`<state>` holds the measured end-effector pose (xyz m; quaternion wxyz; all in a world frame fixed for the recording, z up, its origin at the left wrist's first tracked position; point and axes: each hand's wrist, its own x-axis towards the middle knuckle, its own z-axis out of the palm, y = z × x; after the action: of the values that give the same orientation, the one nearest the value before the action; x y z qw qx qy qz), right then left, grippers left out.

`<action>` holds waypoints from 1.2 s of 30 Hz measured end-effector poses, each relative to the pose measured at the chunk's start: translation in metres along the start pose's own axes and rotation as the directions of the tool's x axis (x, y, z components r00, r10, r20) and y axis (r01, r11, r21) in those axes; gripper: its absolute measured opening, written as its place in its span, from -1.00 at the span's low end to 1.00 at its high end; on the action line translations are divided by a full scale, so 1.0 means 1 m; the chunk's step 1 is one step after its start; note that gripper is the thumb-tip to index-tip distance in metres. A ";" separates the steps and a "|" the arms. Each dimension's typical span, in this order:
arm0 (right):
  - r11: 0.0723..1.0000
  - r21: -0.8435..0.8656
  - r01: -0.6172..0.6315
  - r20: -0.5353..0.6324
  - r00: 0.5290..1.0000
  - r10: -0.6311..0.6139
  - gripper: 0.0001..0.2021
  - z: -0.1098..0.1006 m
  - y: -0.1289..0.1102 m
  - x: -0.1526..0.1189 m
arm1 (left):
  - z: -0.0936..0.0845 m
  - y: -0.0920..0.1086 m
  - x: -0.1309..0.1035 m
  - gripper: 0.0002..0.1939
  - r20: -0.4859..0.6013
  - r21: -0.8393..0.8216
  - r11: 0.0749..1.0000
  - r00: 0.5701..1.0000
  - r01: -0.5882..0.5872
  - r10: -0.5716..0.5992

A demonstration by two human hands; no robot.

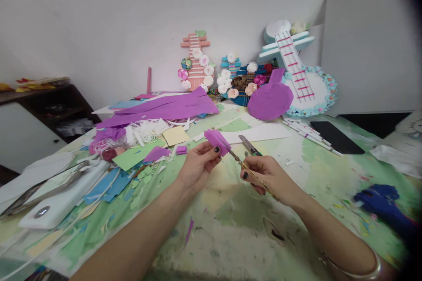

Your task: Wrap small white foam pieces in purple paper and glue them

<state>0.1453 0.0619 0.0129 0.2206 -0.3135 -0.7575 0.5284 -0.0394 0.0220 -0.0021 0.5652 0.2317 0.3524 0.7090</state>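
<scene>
Between the thumb and fingers of my left hand (201, 162) is a piece of purple crepe paper (215, 138), held up above the table. My right hand (268, 178) grips a pair of gold-coloured scissors (245, 167), their blades pointing up and left against the paper's right edge. Whether the blades are parted is hard to make out. Just behind the right hand lies a box cutter (249, 145). A small folded purple block (181, 150) and a purple scrap (157, 153) rest left of my left hand.
Large purple paper sheets (165, 107) lie at the back left, near tangled white string (145, 131). Decorated guitar shapes (306, 81) and a purple one (272, 99) lean at the back. A white glue gun (66, 197) is doubtful; a black phone-like slab (336, 137) lies right.
</scene>
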 end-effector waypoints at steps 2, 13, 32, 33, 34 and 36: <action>1.000 0.021 -0.013 0.006 1.000 0.013 -0.51 0.000 0.000 0.000 | 0.000 0.000 0.000 -0.69 -0.007 -0.011 1.000 1.000 0.002 -0.002; 0.990 0.135 -0.045 0.028 0.999 0.041 -0.51 0.003 0.001 0.001 | -0.002 -0.003 0.000 -0.69 -0.006 -0.035 0.999 1.000 0.023 -0.023; 0.963 0.268 -0.033 0.060 0.998 0.017 -0.53 0.008 0.006 0.000 | 0.000 -0.002 -0.001 -0.70 0.026 -0.057 0.998 0.999 0.040 -0.039; 0.965 0.259 -0.037 0.053 0.998 0.024 -0.53 0.008 0.005 0.000 | 0.000 -0.001 -0.001 -0.70 0.023 -0.054 0.998 0.999 0.037 -0.035; 0.967 0.252 -0.044 0.045 0.998 0.033 -0.53 0.008 0.005 0.001 | 0.000 -0.001 -0.001 -0.71 0.020 -0.052 0.998 0.999 0.033 -0.032; 0.968 0.243 -0.060 0.035 0.998 0.053 -0.52 0.008 0.004 0.001 | -0.001 -0.001 -0.001 -0.72 0.013 -0.051 0.998 1.000 0.029 -0.028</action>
<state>0.1404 0.0583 0.0064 0.2316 -0.2981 -0.6808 0.6277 -0.0394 0.0213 -0.0031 0.5832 0.2167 0.3340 0.7080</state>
